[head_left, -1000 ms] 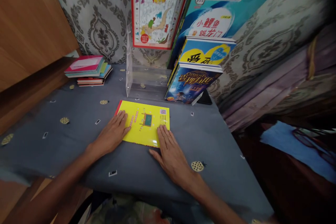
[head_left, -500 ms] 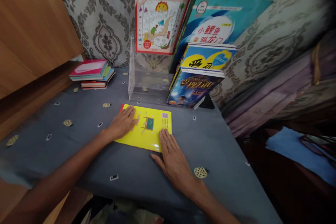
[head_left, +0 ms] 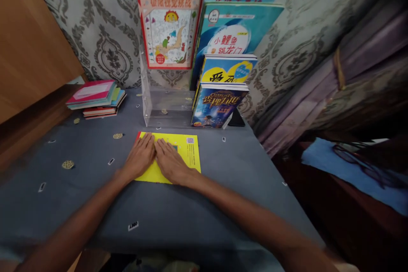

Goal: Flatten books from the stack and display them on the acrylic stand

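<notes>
- The yellow book lies flat, just left of the frame's centre; a red strip shows at its upper left corner, a QR code near its upper right; its middle is largely covered by the hands.
- The left hand rests palm down over the book's left part; its fingers are straight and lie close together, pinching nothing.
- The right hand lies palm down across the book's middle, right beside the left hand; its fingers are extended and nearly together; how hard either hand presses, I cannot tell.
- Under the book is a grey tablecloth with pineapple prints and small labels.
- Above the book, at upper centre, stands a clear rack; a dark blue book leans at its right, with a blue-and-yellow book, a teal book and others behind; a red-bordered book stands at the top.
- A black object lies right of the rack, partly hidden.
- At left is a book stack, pink on top, near a wooden cabinet.
- At right hang a purple curtain and, below it, a blue cloth with glasses on it.
</notes>
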The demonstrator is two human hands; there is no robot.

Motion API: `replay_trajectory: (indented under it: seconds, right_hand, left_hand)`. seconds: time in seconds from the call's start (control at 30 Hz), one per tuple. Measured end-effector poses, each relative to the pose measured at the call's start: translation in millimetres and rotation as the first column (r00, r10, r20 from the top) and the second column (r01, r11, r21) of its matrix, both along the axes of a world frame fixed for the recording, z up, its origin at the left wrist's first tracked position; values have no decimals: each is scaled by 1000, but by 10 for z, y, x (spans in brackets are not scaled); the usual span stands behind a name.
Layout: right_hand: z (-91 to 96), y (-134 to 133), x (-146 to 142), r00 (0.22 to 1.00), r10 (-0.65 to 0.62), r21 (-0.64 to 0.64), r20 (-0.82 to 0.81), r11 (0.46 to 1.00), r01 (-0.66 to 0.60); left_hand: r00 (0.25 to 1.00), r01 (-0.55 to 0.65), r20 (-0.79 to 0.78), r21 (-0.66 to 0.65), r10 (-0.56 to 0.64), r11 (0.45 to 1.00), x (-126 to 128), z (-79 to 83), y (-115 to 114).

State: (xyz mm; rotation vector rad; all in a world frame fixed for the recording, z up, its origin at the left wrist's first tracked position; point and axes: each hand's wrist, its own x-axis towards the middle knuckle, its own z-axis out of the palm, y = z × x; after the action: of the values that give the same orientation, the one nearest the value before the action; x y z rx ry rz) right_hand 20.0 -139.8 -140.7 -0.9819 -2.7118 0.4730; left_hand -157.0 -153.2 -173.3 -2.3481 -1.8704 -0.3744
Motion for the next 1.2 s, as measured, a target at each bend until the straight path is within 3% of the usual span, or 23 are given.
replay_trajectory:
  seconds: [0.13, 0.4, 0.73, 0.93, 1.2]
  right_hand:
    - [-30, 138, -52, 1000, -23, 14, 15, 1000, 23]
    - [-133, 252, 311, 989, -144, 48, -17, 988, 145]
    - [-187, 252, 731, 968, -252, 74, 3, 965, 251]
    - [-195, 222, 814, 955, -296, 85, 35, 953, 292]
    - [-150, 200, 791, 945, -316, 95, 90, 947, 307]
  left_hand:
    - [1000, 9, -10, 22, -9, 1000, -23, -24, 20]
    - [1000, -2, -15, 20, 2, 1000, 3, -2, 11]
    - [1000, -10, -15, -15, 10, 1000, 4, 26, 2]
    - [999, -27, -39, -26, 26, 999, 25, 58, -6]
    - [977, -190, -119, -89, 179, 978, 33, 222, -58]
